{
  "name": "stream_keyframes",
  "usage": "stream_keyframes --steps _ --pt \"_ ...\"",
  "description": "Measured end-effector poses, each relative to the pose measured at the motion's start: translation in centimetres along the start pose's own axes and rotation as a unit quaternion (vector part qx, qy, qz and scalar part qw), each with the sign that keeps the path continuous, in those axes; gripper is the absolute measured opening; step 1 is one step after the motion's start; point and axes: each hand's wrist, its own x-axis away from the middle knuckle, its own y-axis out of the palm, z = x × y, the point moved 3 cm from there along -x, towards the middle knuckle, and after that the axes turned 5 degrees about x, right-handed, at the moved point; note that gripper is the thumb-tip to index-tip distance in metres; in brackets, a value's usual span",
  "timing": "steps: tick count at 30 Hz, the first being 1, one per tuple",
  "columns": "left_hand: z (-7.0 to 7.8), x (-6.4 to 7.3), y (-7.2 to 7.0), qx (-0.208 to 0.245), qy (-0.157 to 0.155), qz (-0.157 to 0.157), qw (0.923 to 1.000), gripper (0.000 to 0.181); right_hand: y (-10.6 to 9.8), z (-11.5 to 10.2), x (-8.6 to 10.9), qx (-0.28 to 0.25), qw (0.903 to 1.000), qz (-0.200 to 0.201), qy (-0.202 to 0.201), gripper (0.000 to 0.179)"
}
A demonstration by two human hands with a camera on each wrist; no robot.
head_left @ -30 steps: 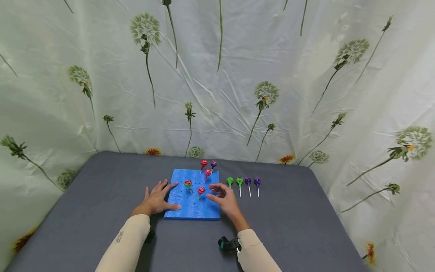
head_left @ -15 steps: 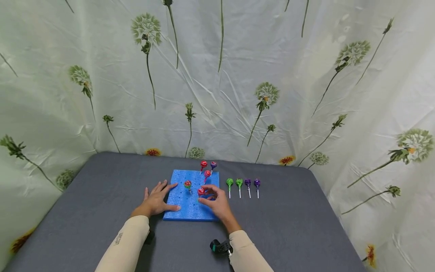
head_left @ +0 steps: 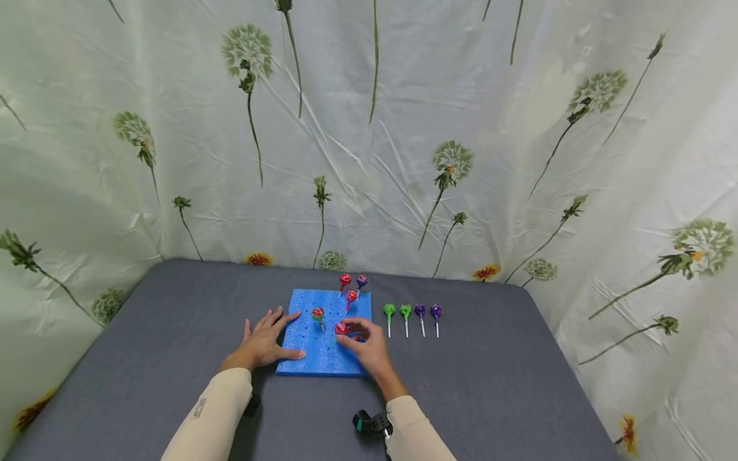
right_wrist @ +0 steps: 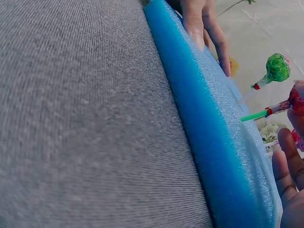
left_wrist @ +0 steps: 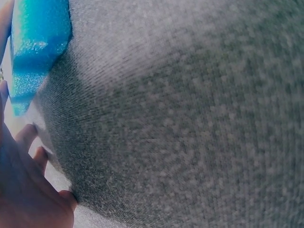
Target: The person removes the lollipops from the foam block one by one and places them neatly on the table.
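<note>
My right hand (head_left: 369, 347) pinches the head of a red lollipop (head_left: 341, 328) between thumb and forefinger. Its green stick (right_wrist: 254, 115) stands in the blue foam board (head_left: 314, 365), leaning a little in the right wrist view. With fingers spread, my left hand (head_left: 264, 340) rests on the board's left side, thumb and forefinger on its top. A red-and-green lollipop (head_left: 318, 314) is planted just left of the pinched one. Farther back on the board stand a pink-red lollipop (head_left: 351, 296), a red one (head_left: 344, 280) and a purple-and-red one (head_left: 362, 280).
Right of the board, two green lollipops (head_left: 406, 310) and two purple lollipops (head_left: 435, 311) lie in a row on the grey table (head_left: 490, 384), sticks toward me. Small holes dot the board. A flower-printed curtain (head_left: 369, 160) hangs behind the table.
My right hand has moved left from beside the red lollipop and now pinches its head. The left hand stays on the board's left side.
</note>
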Motion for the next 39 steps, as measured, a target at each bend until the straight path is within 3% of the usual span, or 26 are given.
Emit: stream_keyframes --steps 16,24,33,39 --pt "-0.2 0.4 0.1 0.007 0.017 0.010 0.9998 0.101 0.0 0.2 0.0 -0.001 1.0000 0.001 -0.010 0.025" --pt "0.1 0.3 0.0 0.007 0.011 0.005 0.9999 0.101 -0.5 0.1 -0.5 0.001 0.9998 0.001 -0.021 0.025" --pt "0.1 0.2 -0.1 0.016 0.019 0.010 0.9996 0.102 -1.6 -0.1 -1.1 -0.012 0.9988 0.046 -0.011 0.024" --pt "-0.1 0.4 -0.1 0.015 0.019 0.007 0.9997 0.101 -2.2 -0.1 -0.9 0.003 0.9987 0.051 -0.005 0.023"
